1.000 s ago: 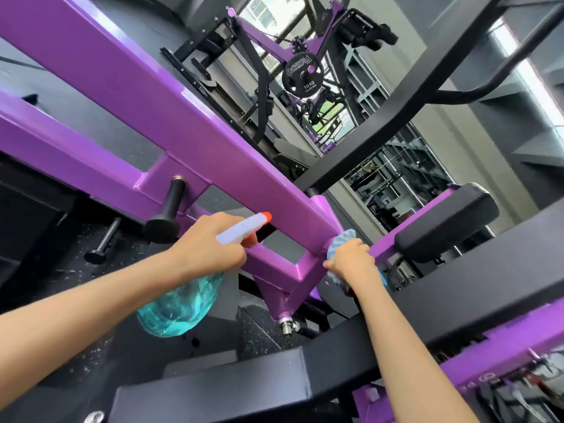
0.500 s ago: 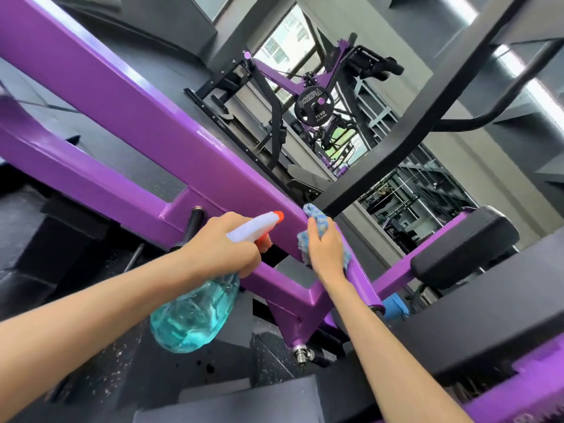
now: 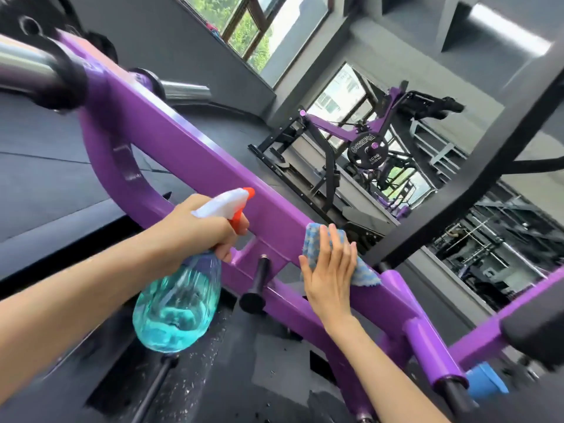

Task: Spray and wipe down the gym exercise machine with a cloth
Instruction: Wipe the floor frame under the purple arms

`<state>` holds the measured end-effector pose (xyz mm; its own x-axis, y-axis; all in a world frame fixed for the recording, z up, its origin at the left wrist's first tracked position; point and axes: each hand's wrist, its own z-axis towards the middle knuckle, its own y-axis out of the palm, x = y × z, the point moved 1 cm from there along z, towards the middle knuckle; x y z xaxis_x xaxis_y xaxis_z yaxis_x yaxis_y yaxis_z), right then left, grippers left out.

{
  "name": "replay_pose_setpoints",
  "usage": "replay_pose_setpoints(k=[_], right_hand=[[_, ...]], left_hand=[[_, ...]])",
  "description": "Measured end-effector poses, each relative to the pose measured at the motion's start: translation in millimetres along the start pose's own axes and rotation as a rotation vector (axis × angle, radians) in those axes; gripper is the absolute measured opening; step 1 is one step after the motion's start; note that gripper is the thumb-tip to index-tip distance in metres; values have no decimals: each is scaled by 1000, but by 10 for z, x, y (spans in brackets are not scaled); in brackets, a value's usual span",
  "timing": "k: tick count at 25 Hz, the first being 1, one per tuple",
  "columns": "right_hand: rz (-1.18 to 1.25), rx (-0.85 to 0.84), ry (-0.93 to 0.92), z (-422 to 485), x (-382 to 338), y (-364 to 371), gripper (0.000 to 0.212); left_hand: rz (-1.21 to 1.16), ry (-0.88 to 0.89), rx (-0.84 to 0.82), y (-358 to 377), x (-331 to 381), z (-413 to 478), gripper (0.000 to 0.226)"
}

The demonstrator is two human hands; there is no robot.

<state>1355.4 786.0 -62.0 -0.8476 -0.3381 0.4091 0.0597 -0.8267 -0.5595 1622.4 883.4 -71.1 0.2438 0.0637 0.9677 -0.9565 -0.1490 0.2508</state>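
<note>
So: left hand (image 3: pixel 201 232) grip wraps the spray bottle (image 3: pixel 180 303) neck, nozzle kept near the purple machine beam (image 3: pixel 195 160), likely for re-spraying, while right hand (image 3: pixel 331 270) grip lies flat, fingers straight, pressing the cloth (image 3: pixel 312 239) onto that beam.

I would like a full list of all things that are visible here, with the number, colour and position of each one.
machine beam: one, purple, diagonal from upper left to lower right.
spray bottle: one, teal with white head and orange trigger, left of centre.
cloth: one, blue-and-white checked, on the machine beam.
peg: one, black, on the machine beam between the hands.
weight plate: one, black, on the far machine.
end cap: one, blue, lower right.
left hand: grips the spray bottle.
right hand: flat, presses the cloth.
</note>
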Motion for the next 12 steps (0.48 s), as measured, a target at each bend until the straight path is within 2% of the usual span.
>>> replay_pose_setpoints(k=[2,4,5,9,12], right_hand=[[-43,28,-126,356,-523,132,65],[4,22,-127,784,-1121,244,68],[3,31,-130,944,-1374,305,69],[19,96,-200,1548,-2364,482,71],[102,62,-225,1868,-3064,569,58]], left_hand=[[7,7,57,-274,7,-40,86],[-2,29,130,-520,43,-113,89],[0,40,157,-631,69,-165,85],[92,80,192,-946,123,-435,45],[150,8,254,-1235,42,-576,52]])
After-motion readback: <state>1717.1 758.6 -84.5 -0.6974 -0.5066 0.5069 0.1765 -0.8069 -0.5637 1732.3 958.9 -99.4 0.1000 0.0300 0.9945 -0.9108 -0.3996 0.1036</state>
